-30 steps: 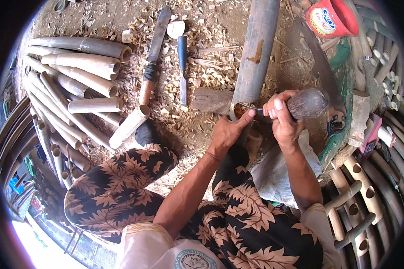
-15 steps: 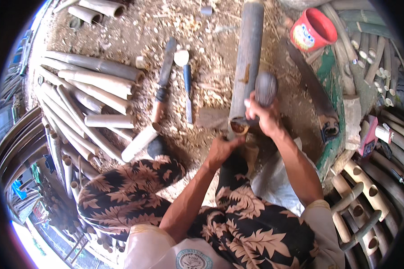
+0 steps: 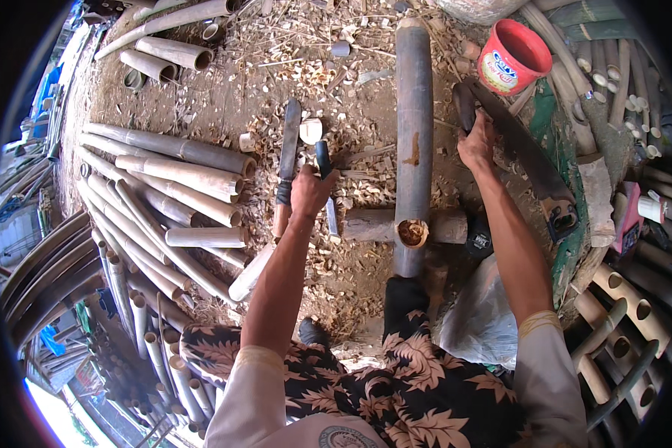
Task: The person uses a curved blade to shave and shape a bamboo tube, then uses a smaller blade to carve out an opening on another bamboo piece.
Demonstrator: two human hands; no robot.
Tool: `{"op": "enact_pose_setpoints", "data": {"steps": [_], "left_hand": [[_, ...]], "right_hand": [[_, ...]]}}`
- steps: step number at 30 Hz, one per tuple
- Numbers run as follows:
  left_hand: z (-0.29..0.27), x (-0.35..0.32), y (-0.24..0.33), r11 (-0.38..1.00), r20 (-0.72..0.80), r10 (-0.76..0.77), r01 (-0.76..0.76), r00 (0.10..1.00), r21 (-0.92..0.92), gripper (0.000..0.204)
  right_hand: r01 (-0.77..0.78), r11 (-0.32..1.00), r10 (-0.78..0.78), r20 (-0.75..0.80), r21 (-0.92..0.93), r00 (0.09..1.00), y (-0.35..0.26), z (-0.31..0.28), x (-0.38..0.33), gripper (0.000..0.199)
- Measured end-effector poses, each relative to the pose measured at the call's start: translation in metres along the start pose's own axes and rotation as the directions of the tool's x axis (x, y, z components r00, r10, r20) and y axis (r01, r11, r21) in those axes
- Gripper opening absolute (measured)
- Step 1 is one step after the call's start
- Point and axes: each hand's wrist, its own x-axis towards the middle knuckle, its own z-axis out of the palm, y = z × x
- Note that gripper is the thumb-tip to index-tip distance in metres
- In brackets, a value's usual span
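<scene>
My left hand (image 3: 311, 193) is closed around the handle of a chisel (image 3: 331, 218), just above the wood chips on the ground; the blade points back toward me. A knife with a long dark blade (image 3: 289, 142) lies right beside that hand. My right hand (image 3: 476, 142) grips a dark, rounded mallet (image 3: 464, 106), near the far end of a handsaw (image 3: 534, 160). Between my hands lies a thick dark bamboo tube (image 3: 414, 97), its near open end raised on a wooden block (image 3: 369, 224). A brown cut mark (image 3: 412, 153) shows on its upper side.
Several pale bamboo lengths (image 3: 183, 175) lie in a pile at left. A red bucket (image 3: 513, 56) stands far right. Bamboo pieces with round holes (image 3: 618, 295) are stacked at right, near a clear plastic bag (image 3: 481, 317). A round black object (image 3: 479, 237) sits by the block.
My left hand has left the bamboo tube's near end and moved left to take hold of the chisel. My right hand has carried the mallet to the right, away from the tube.
</scene>
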Motion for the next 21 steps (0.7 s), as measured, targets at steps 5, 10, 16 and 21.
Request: {"op": "enact_pose_setpoints", "data": {"steps": [5,10,16,21], "left_hand": [[0.009,0.014,-0.012,1.000,-0.062,0.012,-0.011,0.998,0.022,0.046],[-0.027,-0.020,-0.011,0.814,-0.050,0.091,-0.103,0.995,-0.572,0.035],[-0.096,-0.073,0.056,0.499,-0.162,0.313,-0.307,0.936,-0.810,0.044],[-0.109,-0.113,0.125,0.528,0.086,0.480,-0.209,0.873,-0.823,0.045]], "right_hand": [[0.331,0.927,-0.269,-0.302,0.177,0.915,0.013,-0.013,-0.114,0.054],[-0.108,0.942,0.120,-0.019,0.317,0.993,0.093,0.026,-0.340,0.069],[-0.366,0.794,0.271,0.256,0.485,0.928,0.141,0.094,-0.483,0.076],[-0.230,0.766,0.197,0.122,0.600,0.973,0.140,0.096,-0.485,0.069]]}}
